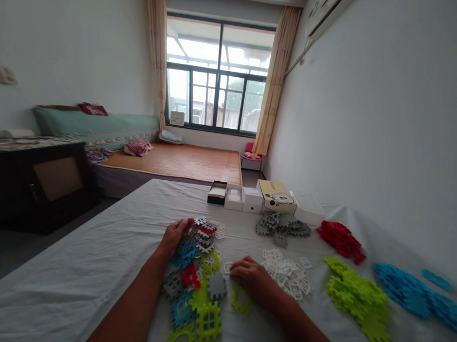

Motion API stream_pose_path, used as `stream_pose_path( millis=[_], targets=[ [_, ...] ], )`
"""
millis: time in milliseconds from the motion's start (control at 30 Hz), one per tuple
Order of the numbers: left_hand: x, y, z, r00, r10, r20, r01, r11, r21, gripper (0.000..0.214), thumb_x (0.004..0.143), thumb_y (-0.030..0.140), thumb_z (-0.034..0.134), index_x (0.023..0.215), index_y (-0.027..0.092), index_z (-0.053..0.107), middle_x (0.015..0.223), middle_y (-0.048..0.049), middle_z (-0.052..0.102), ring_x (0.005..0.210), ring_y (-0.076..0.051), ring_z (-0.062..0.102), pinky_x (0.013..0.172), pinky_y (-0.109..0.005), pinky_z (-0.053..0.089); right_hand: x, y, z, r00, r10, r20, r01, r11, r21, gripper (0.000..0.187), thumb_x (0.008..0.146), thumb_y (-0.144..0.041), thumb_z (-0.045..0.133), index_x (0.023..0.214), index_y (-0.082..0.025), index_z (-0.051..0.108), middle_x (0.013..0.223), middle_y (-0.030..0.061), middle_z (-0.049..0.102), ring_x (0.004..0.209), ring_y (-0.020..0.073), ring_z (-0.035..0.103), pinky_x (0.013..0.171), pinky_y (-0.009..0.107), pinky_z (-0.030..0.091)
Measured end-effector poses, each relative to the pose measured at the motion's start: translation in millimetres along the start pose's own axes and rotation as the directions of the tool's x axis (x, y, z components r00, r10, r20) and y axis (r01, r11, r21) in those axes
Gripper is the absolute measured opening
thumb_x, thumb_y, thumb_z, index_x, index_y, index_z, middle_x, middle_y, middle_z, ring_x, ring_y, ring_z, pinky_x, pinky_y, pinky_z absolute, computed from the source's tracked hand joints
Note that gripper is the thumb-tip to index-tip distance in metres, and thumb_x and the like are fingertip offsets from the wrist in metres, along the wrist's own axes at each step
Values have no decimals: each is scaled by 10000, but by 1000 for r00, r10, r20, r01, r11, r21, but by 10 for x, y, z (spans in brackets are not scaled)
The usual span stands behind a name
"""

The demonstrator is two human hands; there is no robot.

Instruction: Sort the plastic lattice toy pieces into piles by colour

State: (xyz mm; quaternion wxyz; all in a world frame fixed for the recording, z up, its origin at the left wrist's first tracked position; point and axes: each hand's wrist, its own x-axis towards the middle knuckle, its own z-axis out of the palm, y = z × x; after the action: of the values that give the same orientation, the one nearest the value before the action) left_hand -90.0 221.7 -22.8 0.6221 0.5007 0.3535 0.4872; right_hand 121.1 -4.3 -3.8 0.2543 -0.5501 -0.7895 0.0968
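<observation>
A mixed heap of interlocking plastic building pieces (201, 288) in grey, blue, red, green and white lies before me. My left hand (173, 237) rests along the heap's far left edge, fingers stretched forward beside the grey pieces (203, 236). To the right of the heap, my right hand (248, 273) is low over the sheet with curled fingers. A small white lattice piece (228, 267) shows at its fingertips. Just below that hand lies a green frame piece (241, 300). Loose white lattice pieces (287, 275) spread out to its right.
Sorted piles of grey (283, 227), red (341, 241), green (356, 300) and blue pieces (418, 293) lie to the right. Behind them stand a yellow box (277, 197), white boxes (252, 200) and an open black box (217, 192). A bed (183, 158) is beyond the sheet-covered surface.
</observation>
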Motion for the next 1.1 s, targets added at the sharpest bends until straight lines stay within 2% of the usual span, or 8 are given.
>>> stream_pose_path(
  millis=[100,200,300,500,733,933,1100],
  targets=[
    [-8,12,4,1000,-1,-1,1,1000,-13,361,628,415,696,851,131,689,885,-74,718,886,-201,643,865,-331,472,-3,-6,-20,999,37,10,-37,999,-16,175,873,-230,473,886,-212,646,959,23,656,914,137,526,838,240,408],
    [-20,27,13,1000,3,-6,-3,1000,-5,335,635,399,695,842,136,691,892,-76,717,888,-204,645,851,-330,482,-5,-19,-38,995,99,14,-99,994,-46,141,831,-219,534,938,-214,626,918,24,644,913,151,525,824,250,408],
    [-21,29,14,1000,8,-7,-8,1000,24,331,650,405,679,850,141,690,899,-75,717,892,-202,644,839,-322,487,-8,-24,-40,991,131,5,-130,990,-62,186,799,-238,584,983,-222,611,940,24,623,925,154,523,827,248,405],
    [-18,30,12,1000,12,-1,-12,999,41,354,643,423,677,857,141,689,912,-76,715,898,-201,642,842,-316,482,17,-30,-20,991,132,-16,-133,983,-123,91,832,-243,543,829,-208,627,887,20,614,877,137,533,800,224,401],
    [-21,33,18,1000,4,2,-4,999,45,359,646,424,674,858,135,686,901,-77,715,904,-201,639,845,-316,478,7,-55,-38,990,138,-8,-136,960,-245,185,824,-230,531,998,-231,596,945,23,635,913,158,546,835,262,376],
    [-36,52,36,1000,12,-2,-12,997,80,424,619,479,673,860,131,688,902,-80,713,894,-203,637,819,-293,482,-2,5,-26,983,159,-91,-179,940,-291,153,831,-182,490,906,-229,615,891,20,641,880,150,550,810,264,371],
    [-37,52,42,1000,23,3,-23,994,109,476,582,530,680,849,136,693,888,-76,715,893,-212,632,794,-286,486,-7,54,-83,947,230,-223,-274,941,-197,178,807,-141,469,885,-223,607,867,13,625,834,139,554,774,241,391]
  ],
)
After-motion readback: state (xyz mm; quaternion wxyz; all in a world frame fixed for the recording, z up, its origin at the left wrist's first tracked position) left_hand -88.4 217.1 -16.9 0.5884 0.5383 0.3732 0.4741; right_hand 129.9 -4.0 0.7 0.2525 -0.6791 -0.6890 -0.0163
